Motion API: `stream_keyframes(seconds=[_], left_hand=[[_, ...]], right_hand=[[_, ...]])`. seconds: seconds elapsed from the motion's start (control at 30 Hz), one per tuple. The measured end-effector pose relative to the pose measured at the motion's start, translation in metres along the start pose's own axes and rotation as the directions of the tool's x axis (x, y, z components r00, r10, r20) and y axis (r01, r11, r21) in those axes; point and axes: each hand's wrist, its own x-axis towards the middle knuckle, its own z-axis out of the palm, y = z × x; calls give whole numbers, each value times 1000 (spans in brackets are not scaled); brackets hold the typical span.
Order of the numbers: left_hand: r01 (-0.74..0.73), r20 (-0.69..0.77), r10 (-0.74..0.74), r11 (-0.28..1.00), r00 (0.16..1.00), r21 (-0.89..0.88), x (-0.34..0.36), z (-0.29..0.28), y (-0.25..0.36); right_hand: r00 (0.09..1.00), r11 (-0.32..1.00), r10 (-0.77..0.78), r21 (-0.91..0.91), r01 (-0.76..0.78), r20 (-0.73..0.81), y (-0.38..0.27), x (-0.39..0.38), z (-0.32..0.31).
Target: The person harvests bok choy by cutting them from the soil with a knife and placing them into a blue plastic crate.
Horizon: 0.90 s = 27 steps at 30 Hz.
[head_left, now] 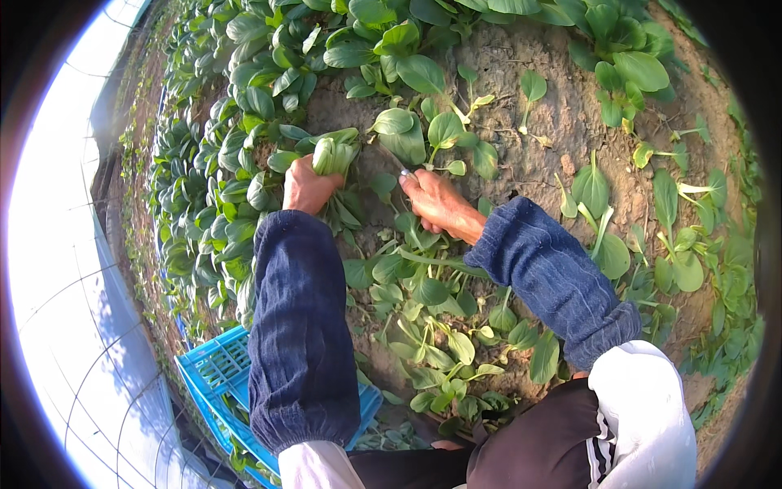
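Observation:
My left hand [309, 186] grips a leafy green plant [334, 155] with pale, thick stalks, held on its side among the crop at centre left. My right hand [432, 200] is closed on a small metal-bladed knife [405, 171], its blade angled up and left toward the plant's right side; whether it touches the plant I cannot tell. Loose and scattered leaves [395, 130] lie just beyond the knife on the soil. Both forearms wear blue sleeve covers.
Dense rows of leafy plants [236, 155] grow at the left and top. Dry soil [521, 81] with scattered leaves [590, 187] spreads to the right. A blue plastic crate [213, 363] sits at lower left. Pale sheeting [73, 318] crossed by wire runs along the far left.

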Motion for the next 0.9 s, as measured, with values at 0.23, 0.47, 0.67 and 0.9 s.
stream_keyframes(seconds=[0.23,0.47,0.67,0.9], left_hand=[[66,32,-62,989,998,-132,2,0,-8],[59,23,-56,990,998,-126,4,5,-14],[21,-52,-29,988,998,-152,-5,-5,-15],[135,98,-94,577,991,-806,-83,-53,39]], right_hand=[[980,958,-190,-233,170,-66,2,8,4],[988,955,-153,-259,145,-9,-5,8,2],[953,802,-298,-555,222,-49,10,27,7],[749,801,-592,-315,509,-297,11,-8,-20]])
